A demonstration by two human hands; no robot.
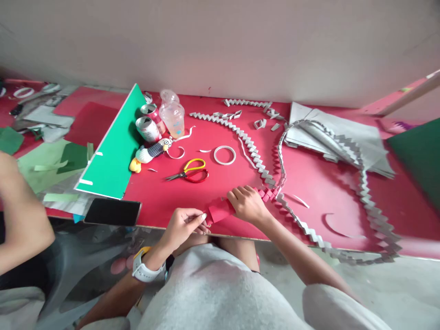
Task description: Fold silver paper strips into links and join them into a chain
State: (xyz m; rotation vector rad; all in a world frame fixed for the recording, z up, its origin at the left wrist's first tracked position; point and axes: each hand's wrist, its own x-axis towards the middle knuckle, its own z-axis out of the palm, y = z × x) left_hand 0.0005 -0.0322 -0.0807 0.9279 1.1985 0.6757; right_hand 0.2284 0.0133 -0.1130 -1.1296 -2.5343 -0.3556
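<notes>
- While L hand [187,223] pinches L end of red paper [220,211] nr table [154,206] edge, R hand [248,204] grips its R end.
- Red folded links [266,195] just past R hand, by grey chain [252,149].
- Scissors [180,175] nr white ring [224,163].

A pale grey shirt [220,293] and white wristband [146,272] are worn.

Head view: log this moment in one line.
left hand: holding red paper | right hand: holding red paper | scissors: on table

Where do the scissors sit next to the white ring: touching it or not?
Apart. The head view shows bare red tabletop between the handles of the scissors and the white ring.
</notes>
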